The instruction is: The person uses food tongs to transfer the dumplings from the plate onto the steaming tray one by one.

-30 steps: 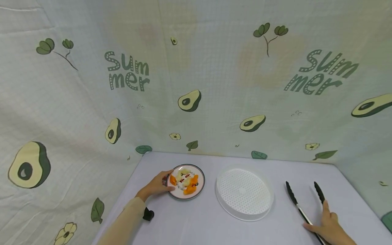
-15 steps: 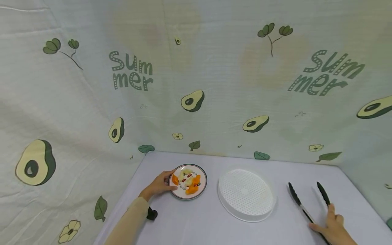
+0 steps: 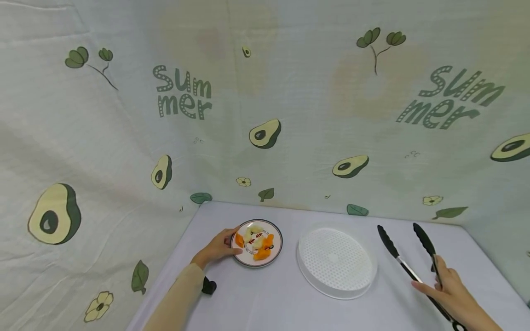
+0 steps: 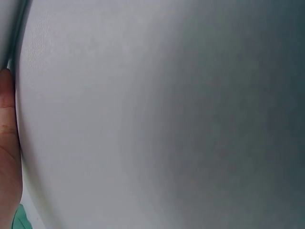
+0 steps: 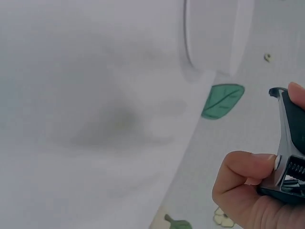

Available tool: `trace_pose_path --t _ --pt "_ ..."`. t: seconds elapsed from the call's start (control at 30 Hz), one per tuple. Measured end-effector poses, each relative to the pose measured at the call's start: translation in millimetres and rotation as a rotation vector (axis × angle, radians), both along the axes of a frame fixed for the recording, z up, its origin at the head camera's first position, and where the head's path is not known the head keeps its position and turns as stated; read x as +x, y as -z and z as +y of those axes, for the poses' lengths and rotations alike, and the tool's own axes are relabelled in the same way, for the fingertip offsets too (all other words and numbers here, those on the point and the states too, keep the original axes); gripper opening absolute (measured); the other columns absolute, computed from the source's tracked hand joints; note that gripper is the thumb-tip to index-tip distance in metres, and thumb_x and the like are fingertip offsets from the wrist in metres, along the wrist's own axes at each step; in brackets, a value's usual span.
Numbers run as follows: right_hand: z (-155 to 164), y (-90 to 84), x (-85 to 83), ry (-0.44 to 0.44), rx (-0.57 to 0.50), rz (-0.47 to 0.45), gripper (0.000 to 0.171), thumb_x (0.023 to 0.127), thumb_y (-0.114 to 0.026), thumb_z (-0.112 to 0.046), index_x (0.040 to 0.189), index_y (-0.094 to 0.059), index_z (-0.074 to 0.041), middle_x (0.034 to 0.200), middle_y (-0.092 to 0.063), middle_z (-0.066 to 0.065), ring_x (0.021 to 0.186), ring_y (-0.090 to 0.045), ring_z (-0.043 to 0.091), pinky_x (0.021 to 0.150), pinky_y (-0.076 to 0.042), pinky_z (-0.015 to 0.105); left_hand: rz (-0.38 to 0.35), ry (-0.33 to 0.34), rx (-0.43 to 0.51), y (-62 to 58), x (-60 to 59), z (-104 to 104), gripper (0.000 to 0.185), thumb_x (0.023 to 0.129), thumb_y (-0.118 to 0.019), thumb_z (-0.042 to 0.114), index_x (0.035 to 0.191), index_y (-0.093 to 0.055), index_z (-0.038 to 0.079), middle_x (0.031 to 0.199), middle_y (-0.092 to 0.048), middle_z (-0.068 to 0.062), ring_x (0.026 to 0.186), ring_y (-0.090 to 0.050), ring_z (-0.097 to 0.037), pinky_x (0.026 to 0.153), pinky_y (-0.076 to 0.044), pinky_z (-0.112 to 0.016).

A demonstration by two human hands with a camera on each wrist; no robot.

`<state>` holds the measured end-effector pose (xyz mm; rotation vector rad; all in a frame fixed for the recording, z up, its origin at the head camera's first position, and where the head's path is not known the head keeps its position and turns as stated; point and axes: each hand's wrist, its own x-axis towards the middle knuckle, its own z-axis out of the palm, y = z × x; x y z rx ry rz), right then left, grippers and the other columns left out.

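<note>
Tongs (image 3: pixel 406 267), silver with black tips, stand spread at the lower right of the frame, the right hand's (image 3: pixel 453 288) fingers curled round them. At lower centre, the left hand (image 3: pixel 218 247) pinches the edge of a round pinkish-white plate (image 3: pixel 247 259), dark-rimmed, red-printed, bearing orange and pale yellow food pieces (image 3: pixel 262 254).
</note>
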<state>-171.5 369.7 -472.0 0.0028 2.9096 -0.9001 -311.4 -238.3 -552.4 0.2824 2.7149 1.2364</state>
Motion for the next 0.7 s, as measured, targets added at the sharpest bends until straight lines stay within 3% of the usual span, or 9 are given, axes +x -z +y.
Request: trace_pose_path --t 0.17,0.27,0.47,0.7 --pt "-28.5 -16.7 1.0 -0.022 -0.035 0.032 0.111 0.098 -0.063 -0.042 0.144 0.018 0.018 0.106 -0.034 0.029 0.088 -0.044 0.029 0.067 -0.043 0.036 0.000 0.000 0.005 -2.3 -1.2 1.4 0.084 0.079 -0.086 0.022 0.152 -0.044 0.012 0.110 -0.048 -0.005 0.094 -0.042 -0.020 0.075 -0.037 -0.033" --pt "-45.8 -22.6 1.5 -0.052 -0.029 0.108 0.108 0.096 -0.065 -0.040 0.147 0.010 0.018 0.102 -0.041 0.025 0.086 -0.047 0.026 0.067 -0.044 0.036 0.004 0.010 0.003 -2.3 -2.0 0.8 0.084 0.080 -0.086 0.022 0.152 -0.044 0.011 0.110 -0.047 -0.006 0.094 -0.041 -0.021 0.074 -0.036 -0.033" --pt "-79.3 -25.1 3.7 -0.119 -0.058 0.272 0.100 0.092 -0.073 -0.032 0.152 -0.008 0.015 0.091 -0.041 0.010 0.075 -0.040 0.008 0.059 -0.036 0.026 0.009 0.012 0.000 -0.8 -1.4 -0.2 0.084 0.079 -0.086 0.021 0.151 -0.044 0.009 0.109 -0.047 -0.007 0.092 -0.041 -0.021 0.074 -0.036 -0.033" --pt "-106.6 -24.3 3.6 -0.195 -0.075 0.356 0.097 0.091 -0.074 -0.026 0.156 -0.010 0.008 0.094 -0.036 0.005 0.074 -0.035 0.005 0.059 -0.034 0.025 0.002 0.020 0.010 -1.6 -0.7 -0.2 0.084 0.080 -0.086 0.021 0.151 -0.043 0.009 0.107 -0.046 -0.006 0.091 -0.040 -0.021 0.072 -0.035 -0.032"
